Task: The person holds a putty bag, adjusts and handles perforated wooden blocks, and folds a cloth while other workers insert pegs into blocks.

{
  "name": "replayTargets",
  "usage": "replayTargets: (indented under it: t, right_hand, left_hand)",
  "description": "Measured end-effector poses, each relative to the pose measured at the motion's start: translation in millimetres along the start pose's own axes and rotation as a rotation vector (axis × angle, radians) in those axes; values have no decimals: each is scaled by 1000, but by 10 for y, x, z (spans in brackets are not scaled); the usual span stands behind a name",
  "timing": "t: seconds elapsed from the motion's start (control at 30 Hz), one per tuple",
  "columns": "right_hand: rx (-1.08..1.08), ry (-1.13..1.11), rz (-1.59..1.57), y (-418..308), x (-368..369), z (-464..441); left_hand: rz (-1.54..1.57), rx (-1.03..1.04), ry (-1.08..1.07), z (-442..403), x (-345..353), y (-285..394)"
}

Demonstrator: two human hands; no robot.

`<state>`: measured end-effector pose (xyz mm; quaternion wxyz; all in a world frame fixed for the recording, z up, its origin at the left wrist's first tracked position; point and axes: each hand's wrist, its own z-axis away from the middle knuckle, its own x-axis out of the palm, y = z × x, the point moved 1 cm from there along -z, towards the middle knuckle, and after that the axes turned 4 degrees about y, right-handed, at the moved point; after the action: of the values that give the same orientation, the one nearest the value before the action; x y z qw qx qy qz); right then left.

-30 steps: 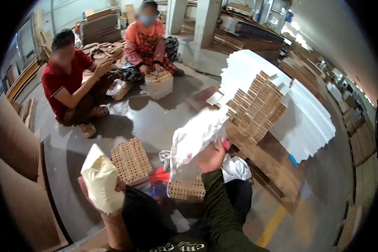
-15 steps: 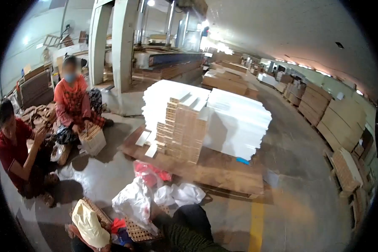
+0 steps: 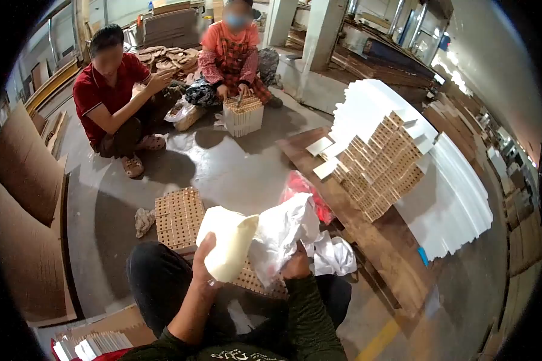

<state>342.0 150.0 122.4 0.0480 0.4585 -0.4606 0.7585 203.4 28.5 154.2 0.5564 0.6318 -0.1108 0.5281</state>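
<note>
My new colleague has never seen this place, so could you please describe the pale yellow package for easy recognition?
Start from the wooden pallet bearing white stacks, at right in the picture. Go left to the camera wearer: the left hand holds the pale yellow package. Its smoother, yellowish surface sets it apart from the crumpled white bag beside it, in the right hand.

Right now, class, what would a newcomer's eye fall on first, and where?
Probably the big white stack, at right. Near the centre, the left hand holds a pale yellow packet and the right hand a crumpled white bag. Beyond, at upper left, are a person in red and a person in orange.
</note>
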Motion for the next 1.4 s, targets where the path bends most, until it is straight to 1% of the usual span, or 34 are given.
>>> replayTargets:
  t: [0.03,0.1,0.17,0.23,0.27,0.3,0.37,0.4,0.47,0.57,0.6,0.63,0.67,0.7,0.73,0.77,0.8,0.83,0.87,0.93,0.97,1.0,1.03,1.1,1.13,1.17,1.2,1.23,1.27,1.3,1.33,1.37,1.4]
  right_hand:
    - [-31,-42,36,14,-45,7]
    - [-20,23,111,65,-122,-15]
    - [-8,55,172,68,-112,-27]
    - [-12,75,237,79,-105,-50]
    - [-8,77,271,94,-95,-48]
    - [0,83,306,104,-86,-51]
    - [26,86,379,133,-64,-32]
    - [40,86,415,133,-41,-25]
    - [70,77,478,138,14,19]
    - [68,96,595,157,88,23]
    - [51,134,640,161,110,22]
    - [28,198,679,144,176,47]
    - [-352,313,621,308,128,-33]
    - [-247,315,471,117,394,98]
    - [-379,262,454,69,498,112]
    - [-396,226,429,115,424,43]
    - [-232,212,303,52,616,167]
    - [-383,173,394,200,404,29]
    - [-303,191,303,153,540,63]
    - [-366,174,270,202,547,117]
    - [-518,120,320,311,377,50]
    - [-544,262,426,337,358,33]
    - [-407,298,519,303,347,36]
    - [-310,41,111,160,884,276]
    - [-299,65,218,106,991,363]
    - [-313,76,226,212,674,260]
    - [-306,53,221,417,77,44]
    - [-301,26,215,498,-246,-67]
    - [-350,112,451,313,406,320]
    - [-461,231,518,381,313,225]
    - [-562,149,576,453,71,58]
    - [-621,108,609,414,47,59]
    - [-680,67,640,326,185,119]
  left_hand:
    - [2,1,8,-6,-33,-27]
    - [-128,21,93,-45,-142,-103]
    - [-96,-3,68,-54,-194,-150]
    - [-203,59,118,-70,-176,-167]
    - [-205,100,112,-87,-159,-175]
    - [-207,97,109,-79,-130,-168]
    - [-417,186,193,-6,-79,-128]
    - [-417,180,194,0,-80,-136]
    - [-527,296,162,17,-72,-139]
    - [-482,308,156,91,42,-146]
    - [-564,302,183,99,-14,-131]
    - [-651,242,185,97,-93,-112]
    - [-567,291,156,77,-41,-127]
    - [-551,338,112,-22,-220,-207]
    - [-550,336,132,-44,-266,-228]
    - [-606,338,98,-96,-351,-228]
    - [-484,244,160,29,-141,-129]
    - [-486,282,147,41,-135,-101]
    - [-429,302,133,59,-109,-85]
    - [-369,299,128,156,-145,-60]
    - [-383,231,133,208,-143,-36]
    - [-393,182,137,220,-137,11]
    - [-394,188,146,155,-294,-63]
    - [-365,211,173,169,-339,-18]
    - [-346,171,174,181,-356,19]
    - [-340,161,160,215,-341,45]
    - [-253,123,136,257,-318,87]
    - [-168,88,111,280,-297,130]
    - [-166,95,62,301,-285,162]
    - [-165,82,46,313,-299,159]
    - [-157,63,15,318,-315,136]
    - [-146,50,-16,319,-316,110]
    - [-144,44,6,345,-283,73]
